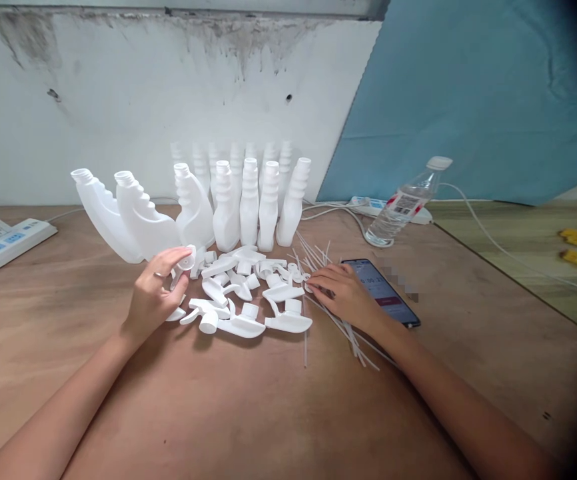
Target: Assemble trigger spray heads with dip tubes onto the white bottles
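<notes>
Now, the left hand has its grip clamped on a white trigger head, thumb and fingers pinched round it, holding it just above the left edge of the pile of trigger heads on the desk. Over on the other side, the right hand lies palm down, fingertips on the thin white dip tubes fanned beside the pile; whether that grip pinches one I cannot tell. Behind the pile stands a row of white bottles, two leaning left. A phone lies just right of the right hand, a clear water bottle behind it, a power strip far left.
</notes>
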`<state>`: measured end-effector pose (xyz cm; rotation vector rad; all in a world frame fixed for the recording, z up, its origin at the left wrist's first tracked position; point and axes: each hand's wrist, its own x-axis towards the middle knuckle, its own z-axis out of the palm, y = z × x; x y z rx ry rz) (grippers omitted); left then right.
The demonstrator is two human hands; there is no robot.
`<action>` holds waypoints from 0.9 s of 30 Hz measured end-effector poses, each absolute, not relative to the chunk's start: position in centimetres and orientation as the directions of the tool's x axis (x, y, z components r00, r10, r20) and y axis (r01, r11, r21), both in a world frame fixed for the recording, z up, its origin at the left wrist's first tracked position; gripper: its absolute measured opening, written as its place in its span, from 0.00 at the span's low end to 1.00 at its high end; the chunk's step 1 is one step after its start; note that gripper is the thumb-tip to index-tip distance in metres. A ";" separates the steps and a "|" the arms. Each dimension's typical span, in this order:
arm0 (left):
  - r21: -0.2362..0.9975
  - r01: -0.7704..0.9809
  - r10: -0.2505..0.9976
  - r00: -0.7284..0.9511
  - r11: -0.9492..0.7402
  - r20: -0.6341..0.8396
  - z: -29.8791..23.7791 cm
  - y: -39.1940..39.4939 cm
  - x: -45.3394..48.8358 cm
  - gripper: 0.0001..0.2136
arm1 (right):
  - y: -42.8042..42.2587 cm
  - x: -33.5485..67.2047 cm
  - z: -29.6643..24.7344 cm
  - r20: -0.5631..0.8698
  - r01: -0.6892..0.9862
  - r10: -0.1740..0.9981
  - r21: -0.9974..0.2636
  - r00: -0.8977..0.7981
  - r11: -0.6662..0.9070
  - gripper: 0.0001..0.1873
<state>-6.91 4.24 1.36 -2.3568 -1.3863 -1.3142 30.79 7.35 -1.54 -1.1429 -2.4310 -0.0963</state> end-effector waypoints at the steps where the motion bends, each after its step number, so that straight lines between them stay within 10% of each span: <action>1: 0.321 0.725 0.641 0.214 -0.610 0.737 1.8 3.8 -6.5 0.20 | 7.3 30.8 -1.5 0.408 0.752 0.724 -0.122 -0.556 0.647 0.09; 7: 0.238 0.350 0.405 0.557 -0.906 0.725 2.0 0.8 -3.3 0.29 | 7.1 30.7 -1.6 0.361 0.764 0.750 -0.135 -0.554 0.630 0.09; 12: 0.395 0.057 0.326 0.680 -0.917 0.657 0.8 -1.2 -0.1 0.25 | 7.5 30.9 -1.6 0.423 0.739 0.709 -0.124 -0.564 0.662 0.05; 27: 0.814 0.215 0.699 0.654 -0.540 0.291 -2.0 -2.6 1.2 0.14 | -0.3 23.2 0.0 0.734 0.202 0.268 -0.180 -0.624 0.963 0.10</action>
